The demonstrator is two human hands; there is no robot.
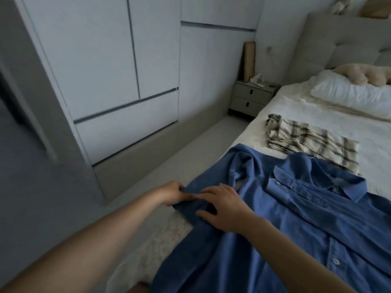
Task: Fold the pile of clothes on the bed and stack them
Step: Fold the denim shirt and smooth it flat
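A blue button-up shirt [306, 218] lies spread face up across the near corner of the bed [317, 115], collar toward the pillows. Its left sleeve hangs over the bed's edge. My left hand [172, 192] grips the end of that sleeve, fingers curled round the cloth. My right hand [224, 206] lies on the same sleeve just beside it, fingers spread and fairly straight, pressing the fabric. A folded cream plaid garment [313, 142] rests on the bedspread beyond the shirt's collar.
White wardrobe doors [105, 70] line the left wall across a narrow strip of floor [158, 166]. A small two-drawer nightstand [251, 98] stands by the headboard. A white pillow [349, 92] and a beige plush toy [364, 76] lie at the bed's head.
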